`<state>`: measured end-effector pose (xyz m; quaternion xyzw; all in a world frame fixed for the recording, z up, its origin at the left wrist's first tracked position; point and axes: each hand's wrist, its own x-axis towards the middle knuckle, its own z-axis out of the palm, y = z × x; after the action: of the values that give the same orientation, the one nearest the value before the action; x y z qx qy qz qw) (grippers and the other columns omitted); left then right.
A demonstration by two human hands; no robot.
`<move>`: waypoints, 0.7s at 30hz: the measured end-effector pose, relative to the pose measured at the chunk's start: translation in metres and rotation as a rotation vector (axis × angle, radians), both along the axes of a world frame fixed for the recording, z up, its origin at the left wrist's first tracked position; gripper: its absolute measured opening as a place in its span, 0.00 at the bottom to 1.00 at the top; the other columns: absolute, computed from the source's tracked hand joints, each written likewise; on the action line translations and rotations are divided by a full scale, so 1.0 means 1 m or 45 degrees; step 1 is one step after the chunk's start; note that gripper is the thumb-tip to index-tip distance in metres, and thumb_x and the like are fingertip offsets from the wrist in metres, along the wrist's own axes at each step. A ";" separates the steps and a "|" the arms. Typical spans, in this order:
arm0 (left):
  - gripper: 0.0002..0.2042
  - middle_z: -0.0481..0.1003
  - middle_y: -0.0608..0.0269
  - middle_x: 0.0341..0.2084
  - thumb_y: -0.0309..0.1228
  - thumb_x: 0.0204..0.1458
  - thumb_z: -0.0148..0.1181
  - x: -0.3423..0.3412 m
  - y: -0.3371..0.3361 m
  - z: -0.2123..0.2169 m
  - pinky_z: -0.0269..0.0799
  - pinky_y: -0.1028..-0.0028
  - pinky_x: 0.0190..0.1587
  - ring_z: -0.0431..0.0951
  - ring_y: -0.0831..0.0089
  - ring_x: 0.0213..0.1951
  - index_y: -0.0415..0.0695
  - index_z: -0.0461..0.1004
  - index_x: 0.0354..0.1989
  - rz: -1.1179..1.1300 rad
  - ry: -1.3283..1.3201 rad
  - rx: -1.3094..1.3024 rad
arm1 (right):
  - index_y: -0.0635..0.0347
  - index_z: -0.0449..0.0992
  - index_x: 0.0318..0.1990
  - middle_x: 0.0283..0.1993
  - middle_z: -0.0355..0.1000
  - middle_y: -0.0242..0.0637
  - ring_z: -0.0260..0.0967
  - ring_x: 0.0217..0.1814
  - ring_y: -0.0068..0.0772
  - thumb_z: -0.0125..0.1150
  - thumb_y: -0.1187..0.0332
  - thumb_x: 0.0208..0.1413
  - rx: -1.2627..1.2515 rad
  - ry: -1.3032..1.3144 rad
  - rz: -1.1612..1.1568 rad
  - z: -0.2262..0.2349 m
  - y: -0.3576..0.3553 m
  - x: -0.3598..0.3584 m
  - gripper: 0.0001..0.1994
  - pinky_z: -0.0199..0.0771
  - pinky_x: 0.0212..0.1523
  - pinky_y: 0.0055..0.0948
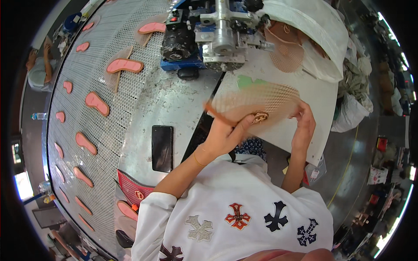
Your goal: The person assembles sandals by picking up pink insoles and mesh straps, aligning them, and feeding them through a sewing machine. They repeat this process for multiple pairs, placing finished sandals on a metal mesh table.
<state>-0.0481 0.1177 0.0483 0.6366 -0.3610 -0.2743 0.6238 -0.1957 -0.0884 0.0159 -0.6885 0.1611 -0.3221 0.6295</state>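
Note:
A tan mesh shoe upper point(257, 102) with a round gold ornament point(260, 117) is held in front of my chest, blurred by motion. My left hand point(230, 135) grips its lower left side, the thumb lying beside the ornament. At the upper's right edge, the fingers of my right hand point(303, 124) are curled in and closed on the rim. Beyond the upper stands a metal machine point(224, 39) with a black motor. Under the upper, a green patch point(250, 81) shows on the white tabletop point(320, 117).
A wide mesh conveyor point(117, 100) on the left carries several pink insoles point(96, 103). A black phone point(162, 148) lies on the metal ledge. At the far right, a white sack point(309, 30) holds more mesh uppers point(285, 54). Another person point(41, 69) is beyond the conveyor.

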 end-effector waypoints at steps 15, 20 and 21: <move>0.22 0.77 0.67 0.32 0.44 0.66 0.46 0.015 -0.054 -0.015 0.70 0.76 0.40 0.73 0.82 0.35 0.33 0.76 0.42 -0.150 0.395 -0.131 | 0.72 0.67 0.60 0.40 0.77 0.43 0.76 0.33 0.27 0.51 0.68 0.66 0.162 0.060 -0.164 0.010 0.021 0.002 0.19 0.75 0.28 0.24; 0.22 0.78 0.67 0.31 0.44 0.66 0.48 0.022 -0.058 -0.022 0.71 0.77 0.41 0.74 0.82 0.35 0.33 0.77 0.40 -0.095 0.597 -0.199 | 0.71 0.66 0.61 0.37 0.77 0.42 0.76 0.33 0.26 0.52 0.68 0.65 0.168 0.009 -0.093 0.014 0.016 0.018 0.20 0.75 0.32 0.23; 0.22 0.77 0.67 0.28 0.44 0.65 0.48 0.022 -0.058 -0.027 0.70 0.76 0.38 0.73 0.82 0.33 0.34 0.77 0.38 -0.048 0.596 -0.191 | 0.72 0.66 0.61 0.39 0.77 0.43 0.76 0.34 0.26 0.52 0.68 0.65 0.131 0.020 -0.083 0.009 0.012 0.021 0.20 0.75 0.33 0.23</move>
<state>-0.0262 0.0593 0.0215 0.5007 -0.2378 -0.3985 0.7308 -0.1748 -0.0768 0.0252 -0.6521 0.2050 -0.3283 0.6519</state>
